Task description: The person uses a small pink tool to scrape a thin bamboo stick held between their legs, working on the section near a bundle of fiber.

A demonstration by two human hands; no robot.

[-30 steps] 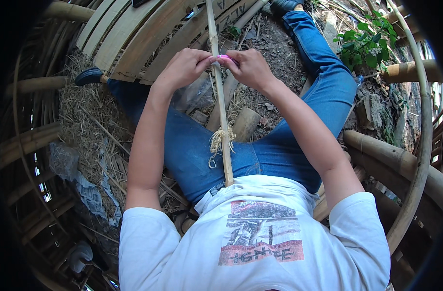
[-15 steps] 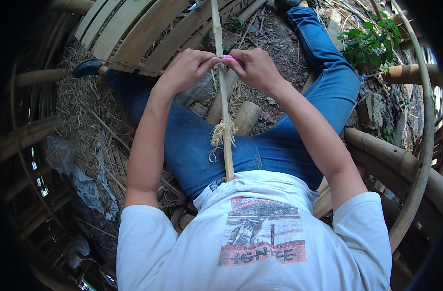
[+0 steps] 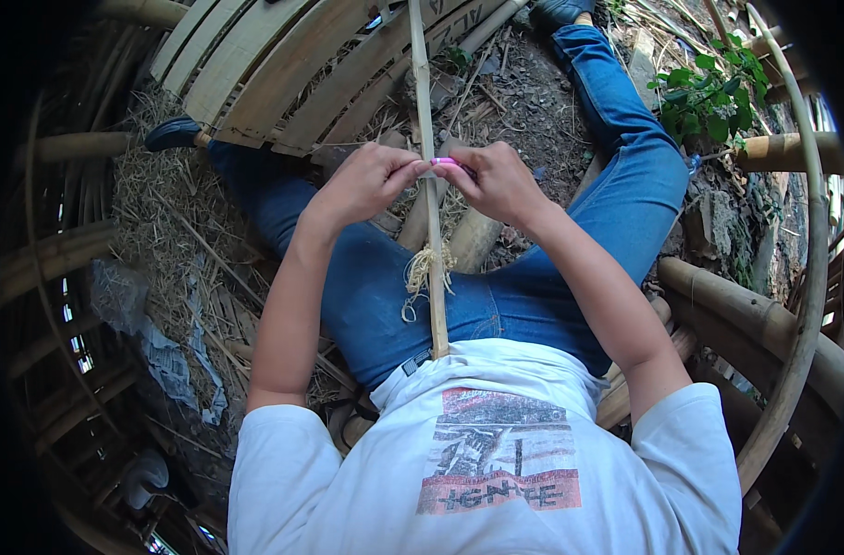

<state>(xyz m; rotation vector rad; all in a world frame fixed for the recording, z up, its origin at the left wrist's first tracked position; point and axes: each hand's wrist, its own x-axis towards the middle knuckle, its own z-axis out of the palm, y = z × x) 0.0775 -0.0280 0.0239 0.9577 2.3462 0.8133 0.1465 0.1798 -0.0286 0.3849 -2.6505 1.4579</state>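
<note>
A long pale bamboo strip (image 3: 436,305) runs up the middle, its near end resting against my waist. My right hand (image 3: 498,183) is closed round a small pink-handled tool (image 3: 448,161), held crosswise over the strip; its working end is too small to tell. My left hand (image 3: 364,187) is closed at the strip's other side, thumb and fingers pinched at the tool's pale end, so what exactly it grips is hidden. Below the hands, a bundle of pale fibre shavings (image 3: 424,268) hangs on the strip.
A slatted wooden panel (image 3: 283,74) lies ahead on the left, beside dry straw (image 3: 149,208). Cut bamboo (image 3: 473,239) stands between my legs in blue jeans (image 3: 616,203). Thick bamboo poles (image 3: 745,310) and a curved pole (image 3: 815,222) border the right, near a leafy plant (image 3: 708,97).
Both hands have slid along the bamboo strip toward my body, keeping the pink-handled tool across it. The strip's near end stays at my waist.
</note>
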